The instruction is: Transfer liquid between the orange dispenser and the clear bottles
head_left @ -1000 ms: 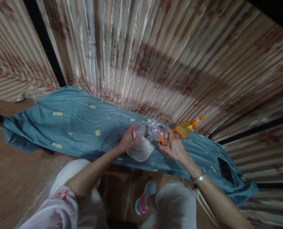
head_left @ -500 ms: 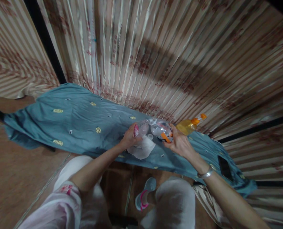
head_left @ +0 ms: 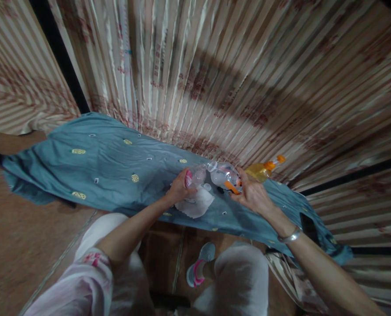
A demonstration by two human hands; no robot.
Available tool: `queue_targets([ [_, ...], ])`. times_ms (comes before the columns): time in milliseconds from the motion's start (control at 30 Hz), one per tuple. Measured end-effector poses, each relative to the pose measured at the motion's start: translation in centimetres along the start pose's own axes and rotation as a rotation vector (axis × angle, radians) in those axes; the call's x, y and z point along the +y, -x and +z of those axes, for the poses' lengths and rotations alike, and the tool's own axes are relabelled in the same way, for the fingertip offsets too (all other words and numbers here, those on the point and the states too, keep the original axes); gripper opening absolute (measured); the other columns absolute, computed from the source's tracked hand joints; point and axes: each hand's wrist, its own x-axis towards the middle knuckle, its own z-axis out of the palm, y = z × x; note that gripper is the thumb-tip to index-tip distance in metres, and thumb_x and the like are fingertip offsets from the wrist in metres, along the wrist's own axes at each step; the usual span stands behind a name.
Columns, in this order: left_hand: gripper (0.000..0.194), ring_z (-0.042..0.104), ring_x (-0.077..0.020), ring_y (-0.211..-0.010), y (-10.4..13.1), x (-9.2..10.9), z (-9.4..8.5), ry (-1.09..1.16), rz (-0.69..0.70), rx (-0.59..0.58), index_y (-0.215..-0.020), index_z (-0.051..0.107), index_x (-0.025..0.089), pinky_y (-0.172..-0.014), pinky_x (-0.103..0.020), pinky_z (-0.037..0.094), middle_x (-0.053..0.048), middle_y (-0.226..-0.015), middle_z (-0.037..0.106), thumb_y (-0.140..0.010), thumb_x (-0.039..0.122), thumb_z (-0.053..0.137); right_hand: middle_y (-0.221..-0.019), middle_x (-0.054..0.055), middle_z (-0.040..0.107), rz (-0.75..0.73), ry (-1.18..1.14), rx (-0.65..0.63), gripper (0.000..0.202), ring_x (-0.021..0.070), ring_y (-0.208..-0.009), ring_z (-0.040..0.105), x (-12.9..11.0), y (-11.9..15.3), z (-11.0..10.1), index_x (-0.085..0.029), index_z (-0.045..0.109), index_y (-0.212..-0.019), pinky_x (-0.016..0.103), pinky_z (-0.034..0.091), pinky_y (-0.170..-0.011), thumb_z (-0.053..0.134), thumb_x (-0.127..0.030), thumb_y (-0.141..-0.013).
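My left hand (head_left: 179,188) is wrapped round a clear plastic bottle (head_left: 199,174) with a pink label, tilted so its neck points up and right. My right hand (head_left: 253,193) grips a second clear bottle (head_left: 222,175) with an orange label, its neck tilted toward the first one. The two mouths meet or nearly meet; I cannot tell whether liquid passes between them. Below the bottles lies a crumpled whitish sheet or bag (head_left: 195,204), with a small white cap (head_left: 207,187) at its top edge.
A bottle of yellow liquid with an orange pump top (head_left: 259,171) is behind my right hand. A dark phone (head_left: 309,227) lies at the right on the blue-green cloth (head_left: 116,162) covering the narrow table. Striped curtain (head_left: 182,66) hangs close behind, between dark poles (head_left: 62,57).
My right hand has shifted slightly right and tilted a little with its bottle. My left hand and its bottle stay nearly in place.
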Motion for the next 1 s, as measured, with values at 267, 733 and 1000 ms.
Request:
queue_targets([
  [267, 0.094, 0.061, -0.0402, -0.136, -0.2, -0.4, 0.2, -0.009, 0.010, 0.008, -0.144, 0.054, 0.017, -0.118, -0.061, 0.047, -0.019, -0.145, 0.063, -0.058, 0.026, 0.090, -0.110, 0.018, 0.075, -0.021, 0.018, 0.004, 0.076, 0.0349, -0.102, 0.072, 0.3, -0.3, -0.3, -0.013, 0.046, -0.147, 0.043, 0.057, -0.084, 0.067, -0.036, -0.078],
  [733, 0.095, 0.059, -0.0403, -0.138, -0.1, 0.6, 0.0, -0.034, -0.028, -0.018, -0.145, 0.050, 0.009, -0.121, -0.056, 0.044, -0.023, -0.147, 0.060, -0.059, 0.021, 0.089, -0.122, 0.023, 0.073, -0.019, 0.028, -0.002, 0.079, 0.0371, -0.112, 0.070, 0.4, -0.5, -0.6, -0.010, 0.046, -0.148, 0.045, 0.055, -0.091, 0.067, -0.035, -0.076],
  [1000, 0.096, 0.059, -0.0365, -0.139, -0.2, 0.5, 0.1, -0.091, -0.039, -0.028, -0.146, 0.049, 0.013, -0.121, -0.053, 0.045, -0.020, -0.150, 0.060, -0.059, 0.024, 0.089, -0.111, 0.021, 0.075, -0.049, 0.117, -0.031, 0.078, 0.0347, -0.103, 0.071, 0.0, -0.5, -1.6, -0.005, 0.043, -0.149, 0.041, 0.054, -0.085, 0.064, -0.033, -0.080],
])
